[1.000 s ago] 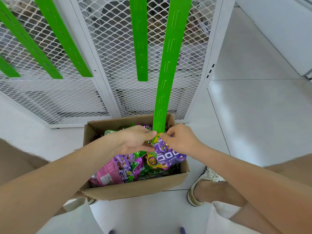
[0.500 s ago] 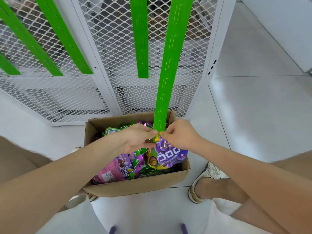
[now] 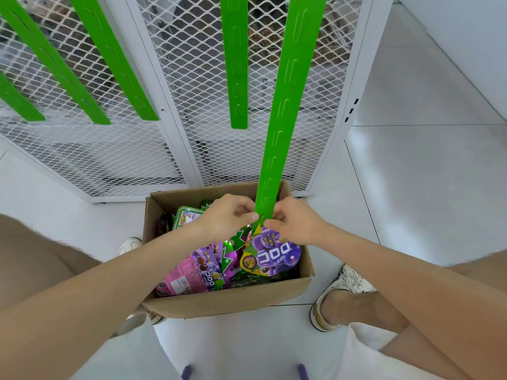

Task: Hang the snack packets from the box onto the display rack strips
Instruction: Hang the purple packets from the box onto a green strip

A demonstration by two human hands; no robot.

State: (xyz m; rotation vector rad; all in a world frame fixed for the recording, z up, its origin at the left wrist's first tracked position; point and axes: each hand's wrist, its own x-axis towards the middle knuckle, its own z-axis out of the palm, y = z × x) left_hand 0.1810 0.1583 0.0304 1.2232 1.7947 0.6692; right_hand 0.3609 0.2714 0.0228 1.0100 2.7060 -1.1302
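White floor tiles (image 3: 425, 201) carry the box (image 3: 227, 303) at 6 o'clock of the mesh rack (image 3: 192, 78), above which the left grip (image 3: 227, 218) pinches the green strip (image 3: 282, 119) by its lower end and the right grip (image 3: 290, 223) pinches the purple snack packet (image 3: 274, 256) by its top, apparently mid-hooking, so its hole probably next needs slipping over a tab.

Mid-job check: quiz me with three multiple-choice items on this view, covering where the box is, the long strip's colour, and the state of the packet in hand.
1. Where does the cardboard box stand?
A on a shelf; B on the floor before the mesh rack; C on a chair.
2. What colour is the long strip?
A red; B blue; C green.
3. The purple packet is:
A lying loose in the box; B held at the long strip's lower end, where the left hand and right hand pinch; C hanging at the top.

1 B: it rests on the tiles.
2 C: bright green.
3 B: both thumbs meet there.
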